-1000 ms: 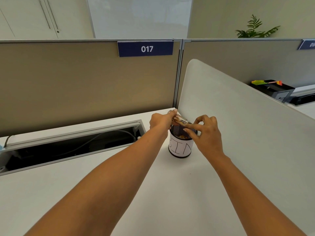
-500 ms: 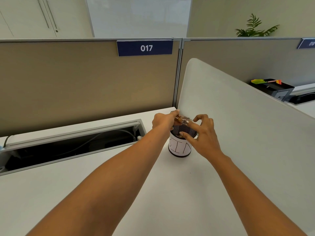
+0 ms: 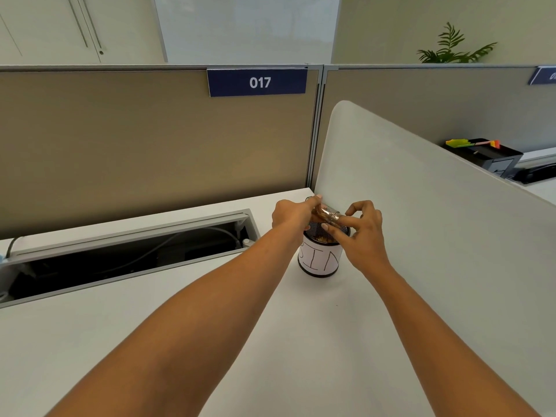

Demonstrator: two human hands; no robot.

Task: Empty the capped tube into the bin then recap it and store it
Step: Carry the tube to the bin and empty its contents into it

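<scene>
Overhead, clear tube (image 3: 326, 212) tilted above mesh bin (image 3: 320, 257), left hand (image 3: 293, 215) gripping it, right hand (image 3: 362, 228) pinching its mouth.

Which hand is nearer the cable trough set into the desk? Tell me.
Left. The left hand holds the tube over the bin, just right of the cable trough; the right hand sits beyond the bin, further away.

Beige cubicle partitions (image 3: 150, 152), white desk (image 3: 75, 341)
</scene>
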